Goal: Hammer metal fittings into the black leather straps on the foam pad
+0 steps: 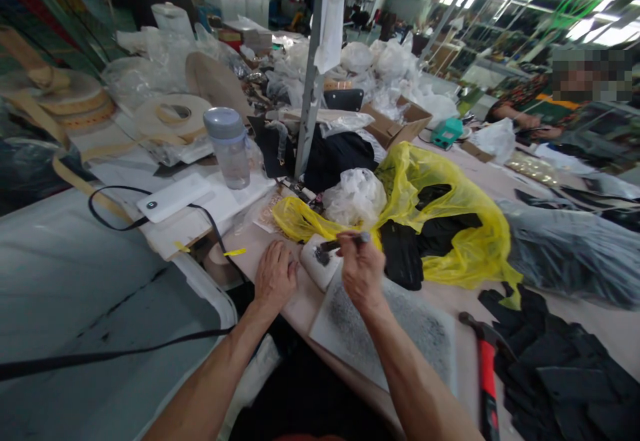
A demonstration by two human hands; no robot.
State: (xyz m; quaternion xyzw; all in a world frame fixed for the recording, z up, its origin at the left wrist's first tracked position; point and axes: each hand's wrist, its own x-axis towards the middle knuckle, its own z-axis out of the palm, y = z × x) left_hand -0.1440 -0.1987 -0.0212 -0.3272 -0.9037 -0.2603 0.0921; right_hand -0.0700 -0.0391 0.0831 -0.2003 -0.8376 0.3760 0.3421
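My right hand [363, 271] is closed around a dark rod-like tool [331, 245] with a greyish end. The tool's far end is over a black smudge on a small white block [313, 269]. Just left of the block, my left hand [276, 273] rests at the table's edge, fingers curled together; what they hold, if anything, is hidden. Under my right forearm lies a pale slab [340, 321] speckled with black. Behind my right hand, a yellow plastic bag [450, 227] lies partly over black pieces [401, 254], beside a crumpled clear bag [355, 197].
A red-handled hammer [486, 374] and a pile of black pieces [565, 361] lie to the right. At left are a grey bin [220, 294], a water bottle [229, 151], a white power bank [175, 197] and tape rolls [173, 117]. A metal post [311, 87] rises behind; another person [530, 117] sits far right.
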